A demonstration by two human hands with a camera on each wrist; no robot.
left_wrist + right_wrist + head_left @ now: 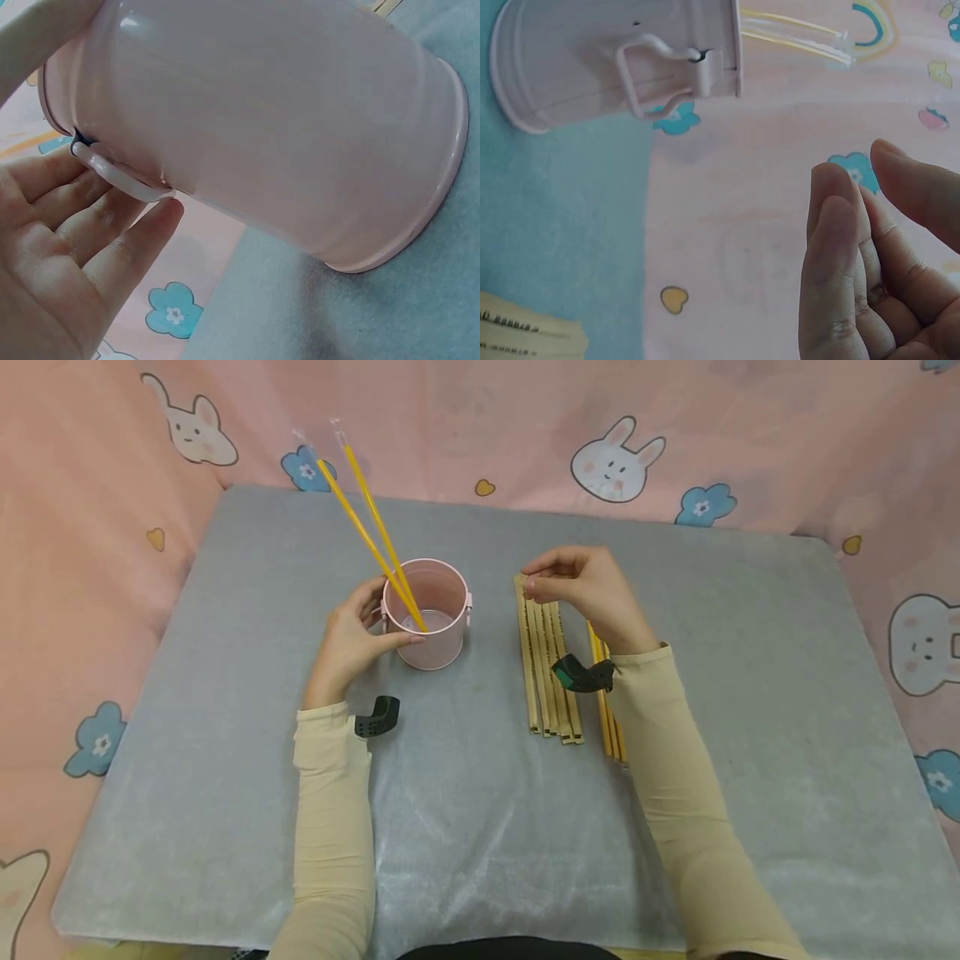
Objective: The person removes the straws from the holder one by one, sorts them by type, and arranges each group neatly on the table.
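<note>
A pink bucket (433, 653) stands upright left of the table's centre. My left hand (348, 639) holds it, thumb at the near rim and fingers along its left side. In the left wrist view those fingers lie by the small side handle (124, 178). Two slim yellow sticks (351, 514) in clear wrappers lean out of the bucket toward the upper left. Over the far end of a row of narrow brown paper packets (546, 681) hovers my right hand (596, 593). Its thumb and fingertips are apart with nothing between them, as the right wrist view shows.
More yellow sticks (606, 718) lie right of the paper packets, partly hidden under the right wrist. A grey cloth covers the table (465, 835). Behind it and at both sides hangs a pink curtain (525, 452) with rabbits and flowers.
</note>
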